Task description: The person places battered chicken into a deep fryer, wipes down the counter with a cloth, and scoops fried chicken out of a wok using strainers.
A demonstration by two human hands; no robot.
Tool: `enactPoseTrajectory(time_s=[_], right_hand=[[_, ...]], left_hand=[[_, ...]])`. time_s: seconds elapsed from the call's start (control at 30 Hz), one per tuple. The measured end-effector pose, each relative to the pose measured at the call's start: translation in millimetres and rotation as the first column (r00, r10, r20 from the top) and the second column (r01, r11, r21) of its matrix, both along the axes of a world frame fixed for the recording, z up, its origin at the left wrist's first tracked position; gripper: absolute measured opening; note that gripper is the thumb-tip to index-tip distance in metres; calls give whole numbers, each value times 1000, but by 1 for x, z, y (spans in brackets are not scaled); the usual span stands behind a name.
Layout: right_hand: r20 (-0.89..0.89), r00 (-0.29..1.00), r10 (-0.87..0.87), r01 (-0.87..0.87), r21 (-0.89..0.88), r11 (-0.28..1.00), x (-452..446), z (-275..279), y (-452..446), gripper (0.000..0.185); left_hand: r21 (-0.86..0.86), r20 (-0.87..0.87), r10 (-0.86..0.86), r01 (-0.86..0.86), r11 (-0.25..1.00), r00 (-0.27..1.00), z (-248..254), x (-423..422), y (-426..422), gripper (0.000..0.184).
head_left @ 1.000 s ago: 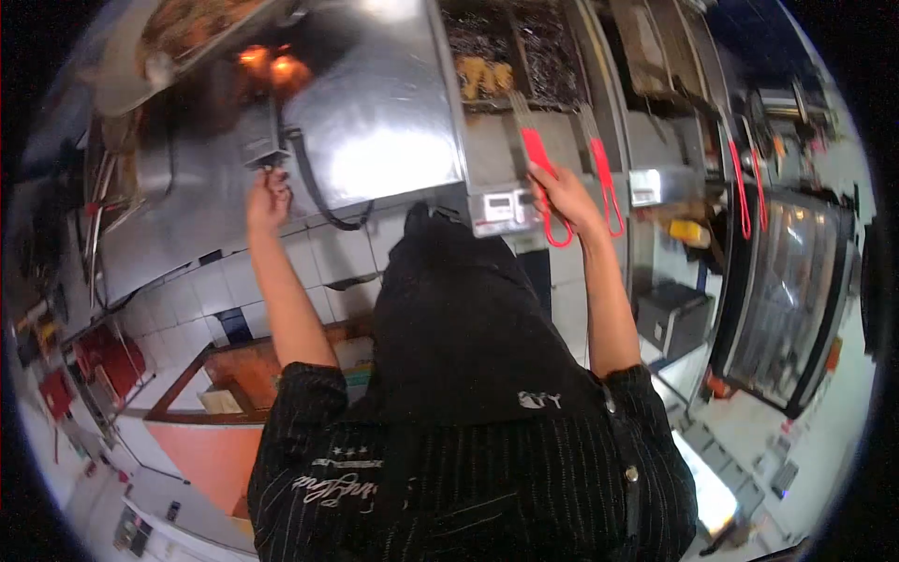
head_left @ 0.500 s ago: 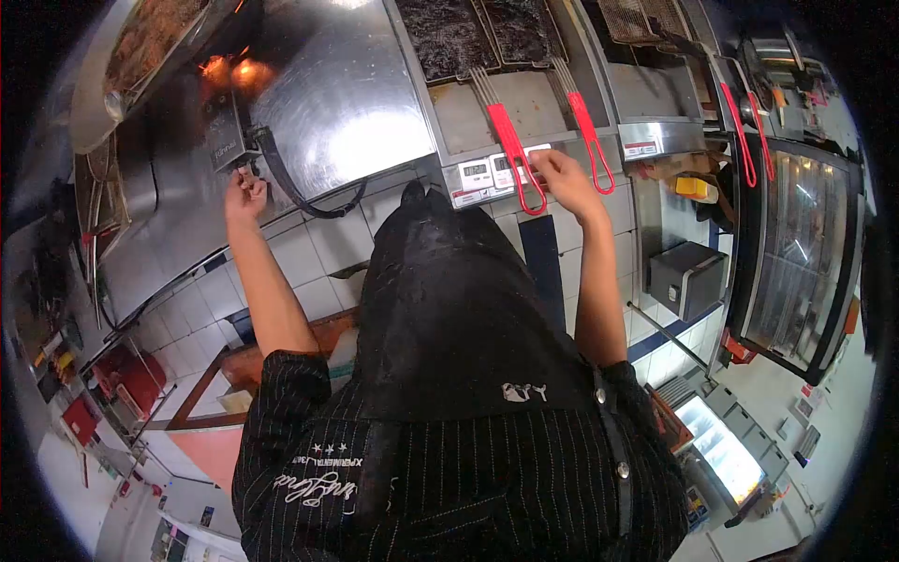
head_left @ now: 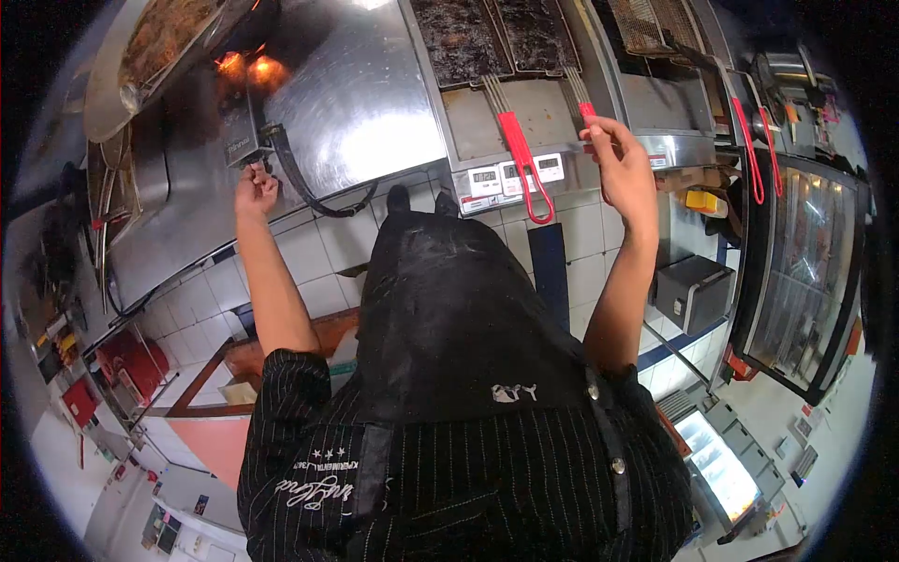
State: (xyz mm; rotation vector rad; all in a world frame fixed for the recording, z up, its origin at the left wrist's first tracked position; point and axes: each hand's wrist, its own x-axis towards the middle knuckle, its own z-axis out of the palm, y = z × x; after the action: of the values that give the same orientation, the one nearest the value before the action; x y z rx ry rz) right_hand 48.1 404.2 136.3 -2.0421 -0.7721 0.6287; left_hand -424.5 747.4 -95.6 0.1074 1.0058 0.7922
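My left hand [head_left: 255, 190] is closed in a pinch on the small knob at the front end of the gas burner [head_left: 243, 140], where an orange glow shows. A black hose [head_left: 300, 178] curves down beside it. My right hand [head_left: 626, 173] is closed around the red handle of the right fryer basket [head_left: 543, 42], hiding most of that handle. The left fryer basket [head_left: 459, 42] sits next to it, its red handle [head_left: 517, 140] hanging over the front edge. Several white digital timers [head_left: 513, 178] line the fryer front.
A steel counter [head_left: 365, 122] spans the space between burner and fryer. Farther right, another fryer basket [head_left: 646, 26] has red handles [head_left: 746, 150] near it. A glass display cabinet [head_left: 805, 272] and a dark box [head_left: 693, 292] stand at the right. A large pan [head_left: 169, 42] occupies the upper left.
My right hand has moved right from the timers to the right basket's handle. My left hand stays at the burner knob. The view has shifted slightly.
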Motion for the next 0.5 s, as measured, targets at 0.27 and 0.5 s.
enactPoseTrajectory(time_s=[0.27,0.5], right_hand=[[86,994,-62,71,-110,991,-13,6,9,29],[323,938,-124,205,-232,951,15,-52,-26,35]], left_hand=[[-37,75,3,0,999,997,8,0,-6,21],[-25,142,-81,85,996,986,12,-4,-10,24]])
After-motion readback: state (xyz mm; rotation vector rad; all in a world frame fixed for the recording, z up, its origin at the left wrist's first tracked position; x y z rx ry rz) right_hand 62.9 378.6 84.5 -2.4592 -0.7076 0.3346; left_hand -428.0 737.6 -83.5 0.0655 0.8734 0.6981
